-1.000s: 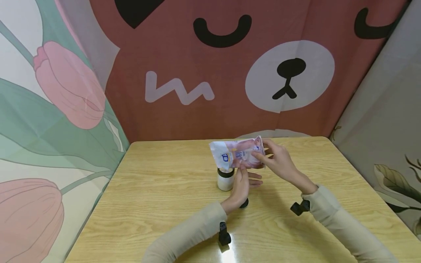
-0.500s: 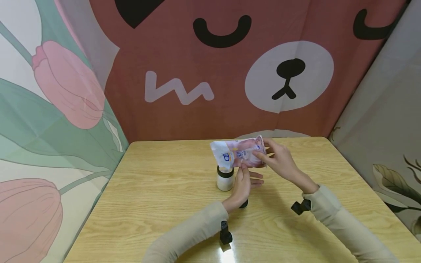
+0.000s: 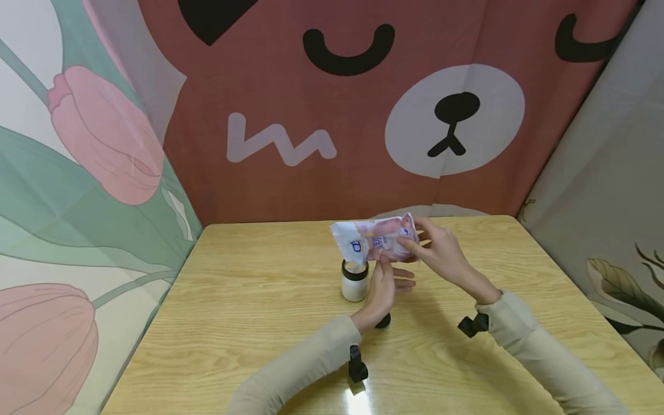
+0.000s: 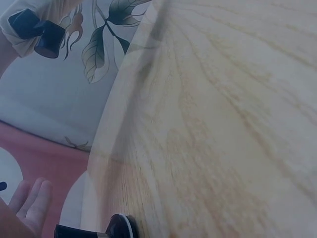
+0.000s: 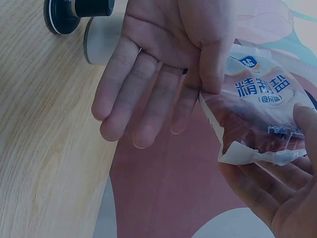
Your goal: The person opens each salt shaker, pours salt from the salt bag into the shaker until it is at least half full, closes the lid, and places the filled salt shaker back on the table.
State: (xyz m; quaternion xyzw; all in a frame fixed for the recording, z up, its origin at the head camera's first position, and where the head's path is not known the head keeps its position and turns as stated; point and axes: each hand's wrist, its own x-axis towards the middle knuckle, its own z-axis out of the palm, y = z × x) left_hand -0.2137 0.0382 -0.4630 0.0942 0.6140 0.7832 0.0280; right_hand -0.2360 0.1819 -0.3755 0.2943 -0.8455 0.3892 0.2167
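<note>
A pink and white bag of salt [image 3: 386,239] is held lying over on its side in the air, its white end above a white jar [image 3: 354,286] with a black rim. My right hand [image 3: 441,253] grips the bag's right end between thumb and fingers. With thumb and index finger, my left hand [image 3: 383,288] pinches the bag's lower edge; its other fingers stretch out to the right, as the right wrist view shows of the same hand [image 5: 153,74]. The bag's end partly hides the jar's mouth. Beside my left wrist lies a black lid [image 3: 383,321].
The wooden table [image 3: 259,276] carries the jar and lid. A hanging cloth with a bear print [image 3: 280,190] rises behind its far edge, and flowered cloths [image 3: 104,144] stand at both sides. Each wrist bears a small black camera [image 3: 357,364].
The bag has risen very slightly, and more of the jar's rim shows beneath its white end. Both hands keep their hold on the bag.
</note>
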